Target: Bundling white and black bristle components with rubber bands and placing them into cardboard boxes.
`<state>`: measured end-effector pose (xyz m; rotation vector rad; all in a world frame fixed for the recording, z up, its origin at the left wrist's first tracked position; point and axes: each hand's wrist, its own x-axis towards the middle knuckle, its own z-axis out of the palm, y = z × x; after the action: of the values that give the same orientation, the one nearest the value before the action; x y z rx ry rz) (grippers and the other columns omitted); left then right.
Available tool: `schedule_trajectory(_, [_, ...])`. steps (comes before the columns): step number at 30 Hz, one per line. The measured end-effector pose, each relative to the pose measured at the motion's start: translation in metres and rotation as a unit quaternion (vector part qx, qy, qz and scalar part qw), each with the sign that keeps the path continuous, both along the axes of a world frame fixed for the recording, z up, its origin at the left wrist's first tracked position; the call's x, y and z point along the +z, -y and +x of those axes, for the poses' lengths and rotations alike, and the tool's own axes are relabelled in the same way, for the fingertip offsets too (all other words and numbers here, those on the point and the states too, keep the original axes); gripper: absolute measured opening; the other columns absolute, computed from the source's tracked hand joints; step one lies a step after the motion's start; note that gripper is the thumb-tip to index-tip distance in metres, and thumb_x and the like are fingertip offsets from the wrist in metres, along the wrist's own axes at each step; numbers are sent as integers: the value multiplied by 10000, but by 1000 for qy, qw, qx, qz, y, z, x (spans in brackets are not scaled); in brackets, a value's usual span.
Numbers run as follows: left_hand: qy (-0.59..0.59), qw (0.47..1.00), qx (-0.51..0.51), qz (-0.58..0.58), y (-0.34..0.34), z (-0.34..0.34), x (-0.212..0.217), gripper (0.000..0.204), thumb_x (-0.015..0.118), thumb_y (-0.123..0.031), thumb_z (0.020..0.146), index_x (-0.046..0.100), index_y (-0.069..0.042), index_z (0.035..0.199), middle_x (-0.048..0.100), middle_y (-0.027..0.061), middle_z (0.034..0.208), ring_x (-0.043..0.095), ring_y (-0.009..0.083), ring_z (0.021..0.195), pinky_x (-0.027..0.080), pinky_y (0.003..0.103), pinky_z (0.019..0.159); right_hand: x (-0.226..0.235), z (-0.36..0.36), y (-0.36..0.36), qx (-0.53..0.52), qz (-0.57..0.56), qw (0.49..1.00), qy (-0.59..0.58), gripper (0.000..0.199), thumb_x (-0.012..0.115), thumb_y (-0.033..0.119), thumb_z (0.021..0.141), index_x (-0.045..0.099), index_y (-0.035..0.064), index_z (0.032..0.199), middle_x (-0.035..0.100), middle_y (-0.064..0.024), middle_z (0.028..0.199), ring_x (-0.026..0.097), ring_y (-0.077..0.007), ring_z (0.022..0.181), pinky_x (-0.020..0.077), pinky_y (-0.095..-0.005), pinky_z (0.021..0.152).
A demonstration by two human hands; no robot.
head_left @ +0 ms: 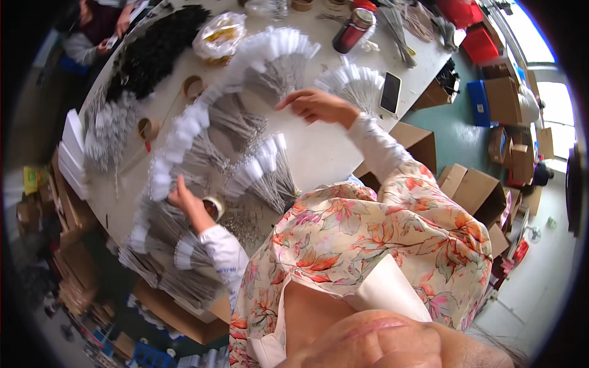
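**Both hands among fanned bundles of tagged wires**

Head view: A white tabletop (319,153) carries many fan-shaped bundles of thin grey wires, each wire tipped with a small white tag. The left hand (184,197) rests on the bundles near the tabletop's near-left edge, fingers curled down onto a fan of tagged wires (161,178); whether it pinches any single wire cannot be told. Just beside that hand, touching or nearly so, lies a roll of tape (214,207). The right hand (316,105) hovers over the middle of the tabletop, its fingers loosely spread and pointing left, with nothing clearly held. It sits between two fans: a large fan of wires (276,61) just beyond its fingertips and a smaller fan (356,83) close to its wrist. Another fan (264,168) lies between the two hands, nearer the person's body.

A dark phone (390,92) lies near the tabletop's right edge, just past the smaller fan. A red flask (353,29) stands toward the far edge. A heap of black pieces (156,49) covers the far-left part of the tabletop, and a clear plastic bag (219,37) sits beside it. Empty tape cores (148,129) lie along the left side. Cardboard boxes (472,190) stand on the floor to the right. Another person's hand (123,24) shows at the far-left corner.
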<state>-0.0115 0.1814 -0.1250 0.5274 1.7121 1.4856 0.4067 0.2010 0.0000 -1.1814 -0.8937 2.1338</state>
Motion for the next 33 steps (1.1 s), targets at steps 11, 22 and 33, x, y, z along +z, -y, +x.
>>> schedule_trajectory(11, [-127,988,69,-54,65,23,111,568,608,-133,790,342,16,1269,407,171,1250,402,241,1145,326,358,960,-21,339,-99,-401,146,793,434,229,601,234,799,654,94,973,467,38,573,406,-48,473,350,-230,424])
schedule_trajectory(22, [-129,969,99,-185,106,30,113,440,529,-64,818,399,-8,1234,418,146,1237,412,232,1132,369,378,922,-62,334,-257,251,250,524,775,312,687,289,671,653,84,905,646,-125,908,630,-278,869,504,-397,681])
schedule_trajectory(33, [-87,976,93,-177,115,34,106,391,574,-81,817,463,21,1177,489,131,1170,501,208,1020,450,335,832,-1,334,-223,120,295,514,796,276,648,229,613,637,101,857,640,-130,851,624,-303,822,498,-401,687])
